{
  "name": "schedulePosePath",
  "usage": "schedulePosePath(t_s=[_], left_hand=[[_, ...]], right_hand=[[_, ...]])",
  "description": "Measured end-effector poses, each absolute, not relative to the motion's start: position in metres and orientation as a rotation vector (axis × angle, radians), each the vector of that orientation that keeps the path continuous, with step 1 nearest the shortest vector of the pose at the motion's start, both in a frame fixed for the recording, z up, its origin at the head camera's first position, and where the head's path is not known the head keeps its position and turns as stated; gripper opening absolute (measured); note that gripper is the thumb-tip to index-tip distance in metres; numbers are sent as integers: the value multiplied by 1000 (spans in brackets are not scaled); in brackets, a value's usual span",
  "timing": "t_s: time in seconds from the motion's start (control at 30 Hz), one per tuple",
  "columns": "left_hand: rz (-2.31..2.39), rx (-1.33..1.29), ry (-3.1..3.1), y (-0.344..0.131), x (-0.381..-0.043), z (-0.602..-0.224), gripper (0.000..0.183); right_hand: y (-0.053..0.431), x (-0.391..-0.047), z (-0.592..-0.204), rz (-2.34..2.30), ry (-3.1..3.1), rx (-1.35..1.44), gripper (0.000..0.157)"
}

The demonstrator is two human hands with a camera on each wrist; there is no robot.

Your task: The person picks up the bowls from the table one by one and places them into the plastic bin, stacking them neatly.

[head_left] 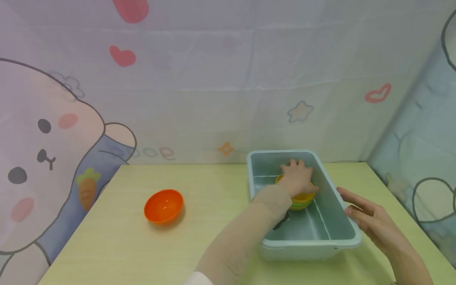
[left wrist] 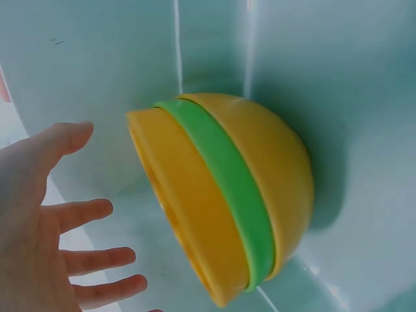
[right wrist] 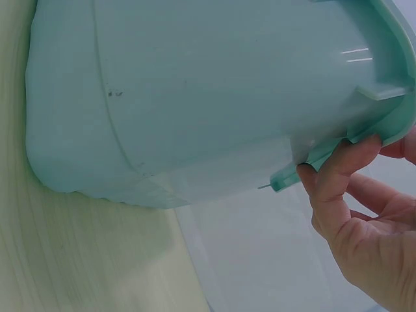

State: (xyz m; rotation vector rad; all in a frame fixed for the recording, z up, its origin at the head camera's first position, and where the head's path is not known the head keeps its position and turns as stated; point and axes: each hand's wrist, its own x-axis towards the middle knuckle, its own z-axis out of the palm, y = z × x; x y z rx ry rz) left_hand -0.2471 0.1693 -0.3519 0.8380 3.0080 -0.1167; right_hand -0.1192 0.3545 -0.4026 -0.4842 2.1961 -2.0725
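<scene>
A stack of nested bowls (left wrist: 214, 195), yellow with a green one between, stands inside the pale green plastic bin (head_left: 310, 243). Over it in the head view is my left hand (head_left: 298, 179), fingers spread. The left wrist view shows a gap between those fingers and the stack's upper rim. At the bin's right side my right hand (head_left: 374, 219) grips the rim, fingers bent around its edge in the right wrist view. Part of the stack is hidden beneath the left hand. Apart on the table to the left sits an orange bowl (head_left: 164, 206).
The bin stands on the right part of a light wooden-look table (head_left: 117, 241). Behind the table hangs a printed cloth (head_left: 199, 91) with hearts and a cartoon animal. Another cloth side (head_left: 424, 130) closes off the right.
</scene>
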Motion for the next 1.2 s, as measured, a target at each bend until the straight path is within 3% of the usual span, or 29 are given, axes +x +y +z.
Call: schedulePosePath(t_s=[1.2], left_hand=[[-62,821,3066,161,-223,-301,62]], right_hand=[[354,-119,-403,-2053,2218,-451,53]])
